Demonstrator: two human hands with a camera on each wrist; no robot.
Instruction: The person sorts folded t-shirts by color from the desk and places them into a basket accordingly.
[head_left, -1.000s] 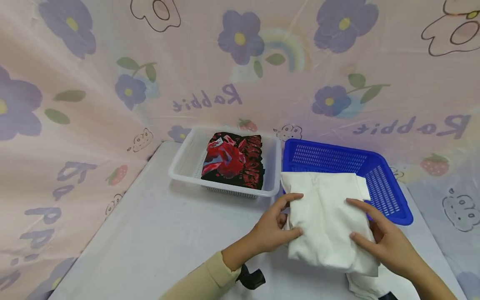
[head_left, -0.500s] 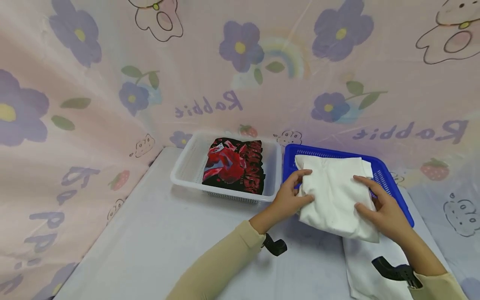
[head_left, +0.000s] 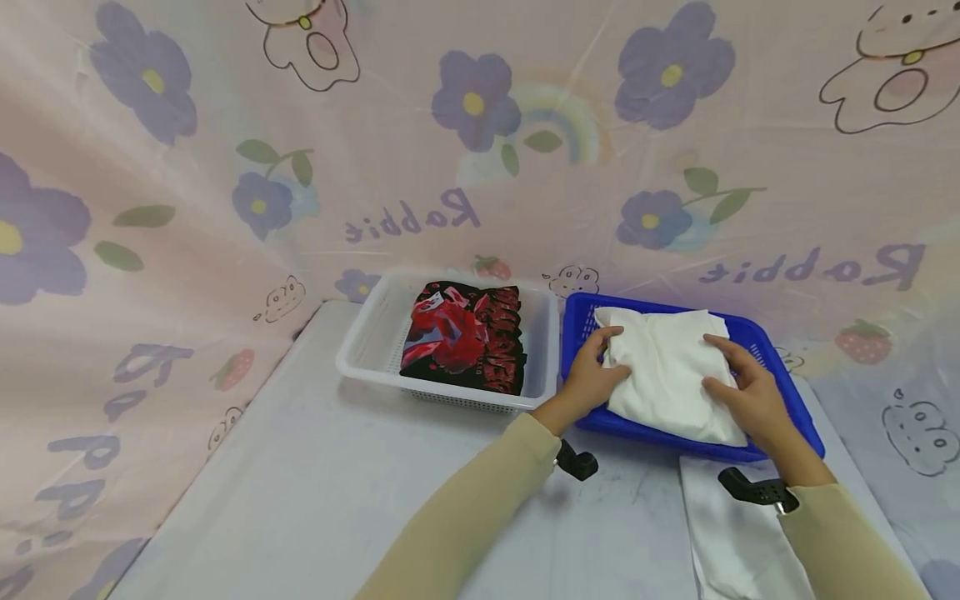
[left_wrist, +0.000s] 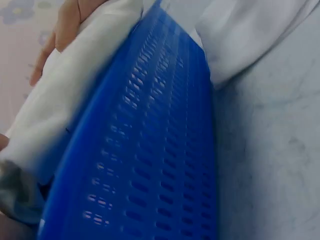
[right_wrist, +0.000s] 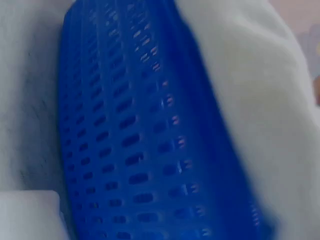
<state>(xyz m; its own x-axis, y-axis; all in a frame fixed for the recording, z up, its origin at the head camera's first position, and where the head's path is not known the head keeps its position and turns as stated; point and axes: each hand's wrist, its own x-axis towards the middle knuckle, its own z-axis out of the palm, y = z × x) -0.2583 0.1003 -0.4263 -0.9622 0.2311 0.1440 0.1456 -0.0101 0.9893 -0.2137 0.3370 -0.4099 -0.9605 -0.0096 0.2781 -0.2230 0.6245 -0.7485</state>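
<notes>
A folded white garment (head_left: 663, 371) lies level over the mouth of a blue perforated basket (head_left: 798, 417), partly within its rim. My left hand (head_left: 592, 375) grips the garment's left edge, thumb on top. On the opposite edge my right hand (head_left: 753, 396) holds it in the same way, with thumb and finger on the upper face. In the left wrist view the garment (left_wrist: 75, 85) shows along the basket's rim, with some fingers at the upper left. The right wrist view has the garment (right_wrist: 260, 100) beside the slotted wall; most of the right hand is out of that frame.
To the left stands a white basket (head_left: 360, 350) holding a folded black garment (head_left: 461, 342) with a red print. Another white cloth (head_left: 738, 533) lies on the table before the blue basket, under the right forearm. A patterned curtain (head_left: 420, 167) hangs behind.
Both hands have carried the white garment forward and down, from in front of the blue basket to over its opening. More of the white cloth on the table has come into view.
</notes>
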